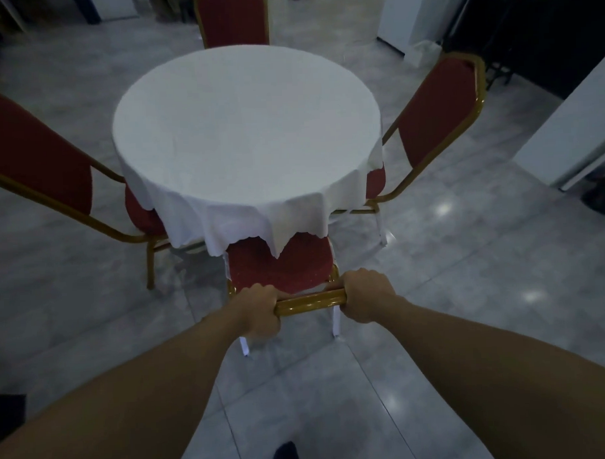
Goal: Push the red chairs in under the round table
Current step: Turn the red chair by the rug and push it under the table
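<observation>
Left hand and right hand clenched around the gold top rail of the near red chair, seat partly under the white-clothed round table, three other red chairs around it

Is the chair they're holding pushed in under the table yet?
Partly in. The near chair's seat front sits under the tablecloth hem; its rear half shows, both hands gripping the gold top rail.
</observation>
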Tool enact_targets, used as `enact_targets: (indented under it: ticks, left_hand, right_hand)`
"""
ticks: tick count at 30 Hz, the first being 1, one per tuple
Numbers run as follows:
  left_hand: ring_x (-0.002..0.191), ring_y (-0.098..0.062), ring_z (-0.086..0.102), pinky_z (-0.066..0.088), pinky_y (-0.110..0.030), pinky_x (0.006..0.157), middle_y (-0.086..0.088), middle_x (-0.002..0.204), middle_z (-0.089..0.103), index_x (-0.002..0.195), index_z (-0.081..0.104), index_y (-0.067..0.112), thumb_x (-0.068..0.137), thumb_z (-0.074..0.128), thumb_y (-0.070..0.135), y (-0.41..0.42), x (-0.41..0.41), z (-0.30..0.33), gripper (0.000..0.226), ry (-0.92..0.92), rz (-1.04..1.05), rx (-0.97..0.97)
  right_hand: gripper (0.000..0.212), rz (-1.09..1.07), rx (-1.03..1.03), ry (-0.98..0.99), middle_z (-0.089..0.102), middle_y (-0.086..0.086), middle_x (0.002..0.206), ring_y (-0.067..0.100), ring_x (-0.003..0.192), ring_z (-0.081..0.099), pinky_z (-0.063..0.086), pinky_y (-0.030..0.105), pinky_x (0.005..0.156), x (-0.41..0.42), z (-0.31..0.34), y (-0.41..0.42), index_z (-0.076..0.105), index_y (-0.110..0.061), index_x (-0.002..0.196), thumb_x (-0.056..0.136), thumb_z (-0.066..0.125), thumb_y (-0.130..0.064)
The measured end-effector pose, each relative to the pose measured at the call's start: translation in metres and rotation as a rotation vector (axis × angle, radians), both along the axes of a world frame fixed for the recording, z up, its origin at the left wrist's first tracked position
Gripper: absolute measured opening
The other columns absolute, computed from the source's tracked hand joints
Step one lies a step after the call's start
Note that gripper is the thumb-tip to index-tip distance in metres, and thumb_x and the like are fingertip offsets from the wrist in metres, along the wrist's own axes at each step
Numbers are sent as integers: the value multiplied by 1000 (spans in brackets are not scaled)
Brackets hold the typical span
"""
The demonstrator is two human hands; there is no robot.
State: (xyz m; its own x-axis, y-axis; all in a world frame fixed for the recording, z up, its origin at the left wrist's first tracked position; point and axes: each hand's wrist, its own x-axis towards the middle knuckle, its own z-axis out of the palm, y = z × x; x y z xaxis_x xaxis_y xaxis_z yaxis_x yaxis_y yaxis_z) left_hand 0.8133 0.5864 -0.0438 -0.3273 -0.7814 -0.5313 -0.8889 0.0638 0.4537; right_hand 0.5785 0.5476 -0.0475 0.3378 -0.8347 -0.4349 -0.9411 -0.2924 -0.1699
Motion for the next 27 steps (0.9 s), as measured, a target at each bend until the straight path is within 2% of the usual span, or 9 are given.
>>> enact_targets:
  ticks: [4,10,15,18,21,24,27]
  left_hand:
    - [72,-21,66,50,-31,64,10,70,62,113,72,37,69,50,19,-19,-2,-3,52,14,-22,-12]
    - [81,-19,72,60,-38,79,12,73,71,121,69,37,65,50,28,-21,1,-3,59,44,-46,13]
    - [76,-17,67,50,-28,68,13,73,66,120,70,37,69,50,27,-19,1,-4,56,39,-37,3]
    - [74,-17,67,49,-29,68,13,72,65,117,71,39,68,50,28,-19,0,-4,54,52,-26,7]
    - [79,-19,68,55,-33,74,11,79,67,119,68,42,70,50,30,-17,1,-8,53,20,-21,7]
    - [85,-20,68,58,-40,83,10,87,69,127,61,51,69,50,34,-15,0,-9,61,-32,0,22]
    - [88,-20,68,56,-39,86,11,86,65,127,62,44,76,58,44,-17,-4,-1,51,-34,10,65]
  right_hand:
    - [39,26,27,41,71,-8,90,18,82,69,62,37,79,-1,0,-27,72,-48,123,96,62,-22]
    - [39,60,31,20,73,-9,89,18,81,69,59,35,75,-8,-6,-30,71,-47,127,94,65,-27]
    - [40,62,29,22,75,-5,91,21,83,71,62,38,79,-8,-9,-29,70,-48,128,94,67,-28]
    - [41,61,22,19,75,-7,93,19,84,71,61,37,79,-9,-10,-29,70,-49,129,94,67,-27]
    - [39,54,19,14,75,-9,94,18,85,71,61,37,80,-9,-10,-27,71,-48,126,93,67,-27]
    - [37,68,16,-3,70,-14,86,14,78,66,60,34,77,-9,-10,-28,74,-46,123,93,67,-26]
    - [30,86,68,-18,72,-12,91,14,82,69,60,35,80,-10,-7,-31,75,-42,120,90,72,-38]
